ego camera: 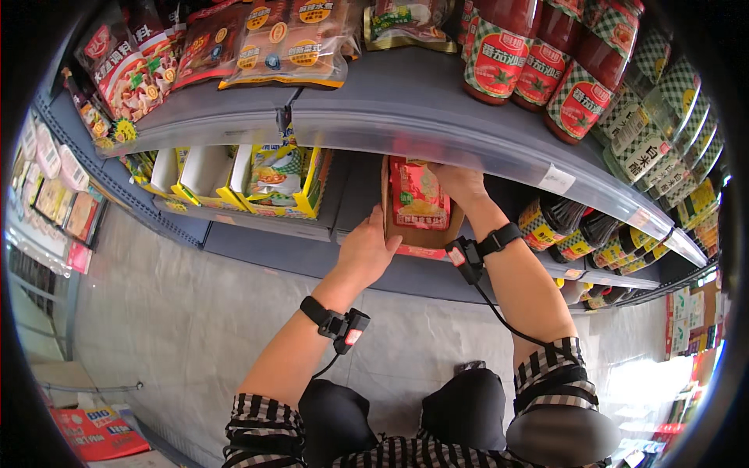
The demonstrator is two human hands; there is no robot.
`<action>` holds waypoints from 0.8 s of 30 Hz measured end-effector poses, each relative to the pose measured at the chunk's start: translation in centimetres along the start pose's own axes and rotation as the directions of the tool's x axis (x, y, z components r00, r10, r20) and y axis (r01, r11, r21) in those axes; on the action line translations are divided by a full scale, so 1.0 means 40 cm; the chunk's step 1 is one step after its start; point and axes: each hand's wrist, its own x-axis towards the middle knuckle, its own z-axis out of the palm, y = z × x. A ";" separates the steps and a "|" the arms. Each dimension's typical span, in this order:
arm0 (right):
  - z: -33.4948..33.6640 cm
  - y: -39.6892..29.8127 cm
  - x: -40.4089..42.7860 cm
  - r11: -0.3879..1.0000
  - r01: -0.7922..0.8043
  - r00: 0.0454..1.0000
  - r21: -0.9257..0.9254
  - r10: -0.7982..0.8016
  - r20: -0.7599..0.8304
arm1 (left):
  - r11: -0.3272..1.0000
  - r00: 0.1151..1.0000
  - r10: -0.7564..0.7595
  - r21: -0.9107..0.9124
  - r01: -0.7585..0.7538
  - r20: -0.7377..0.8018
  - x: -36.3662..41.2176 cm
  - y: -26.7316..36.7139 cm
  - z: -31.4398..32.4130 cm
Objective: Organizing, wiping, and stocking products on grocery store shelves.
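Observation:
A cardboard display box (pixel 422 238) sits on the middle shelf, with its front low and a red trim along the bottom. Inside it stands a red food pouch (pixel 419 202) bearing printed writing and a picture of food. My left hand (pixel 366 248) holds the box at its left wall, thumb at the front edge and fingers along the outside. My right hand (pixel 461 184) reaches under the upper shelf's clear plastic lip to the pouch's upper right side. Its fingertips are partly hidden, so whether they grip the pouch is unclear.
Yellow-and-white display boxes (pixel 281 202) with pouches stand to the left. Dark sauce jars (pixel 550 225) line the right side. Above, the clear shelf lip (pixel 363 137) overhangs my hands, beneath ketchup bottles (pixel 500 55) and seasoning packets (pixel 292 44). Tiled floor (pixel 205 327) lies below.

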 end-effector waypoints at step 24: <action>-0.111 0.036 -0.197 0.428 -0.261 0.945 0.865 -0.071 0.320 | 0.946 0.893 0.286 -0.047 -0.321 -0.348 0.069 0.041 -0.018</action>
